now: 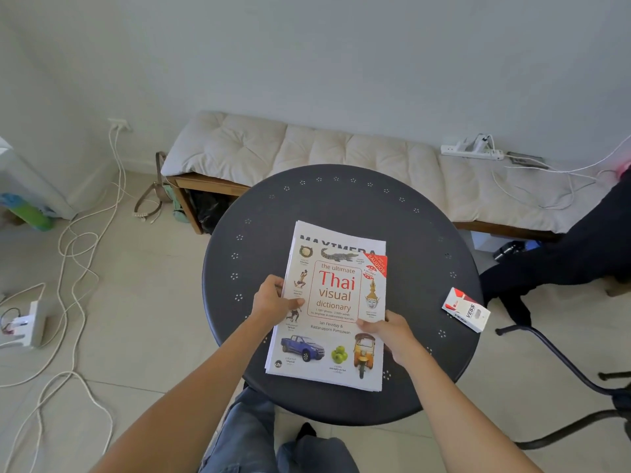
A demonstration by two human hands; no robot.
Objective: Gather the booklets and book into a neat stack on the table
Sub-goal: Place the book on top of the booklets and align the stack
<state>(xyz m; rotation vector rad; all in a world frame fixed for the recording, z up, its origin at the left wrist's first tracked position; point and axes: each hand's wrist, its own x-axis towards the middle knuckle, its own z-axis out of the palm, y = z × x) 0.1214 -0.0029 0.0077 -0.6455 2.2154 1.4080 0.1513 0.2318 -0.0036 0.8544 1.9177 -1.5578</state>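
Already the book [336,303], a Thai visual dictionary, lies cover-up on top of the booklets [309,230], whose edges stick out at the far end and along the near right side, the whole pile sitting near the middle of the round dark table [409,233]. It looks like a thin, glossy paperback, light and a bit floppy, likely to slide on the slick paper beneath, so the long side edges seem the best places to hold and square it. The left hand [273,300] is curled at the left edge, thumb laid on the cover and fingers tucked out of sight. The right hand [387,331] pinches the right edge lower down, thumb on top. Both forearms reach in from below, roughly level. A small red and white box [466,310] rests well apart, near the table's right rim.
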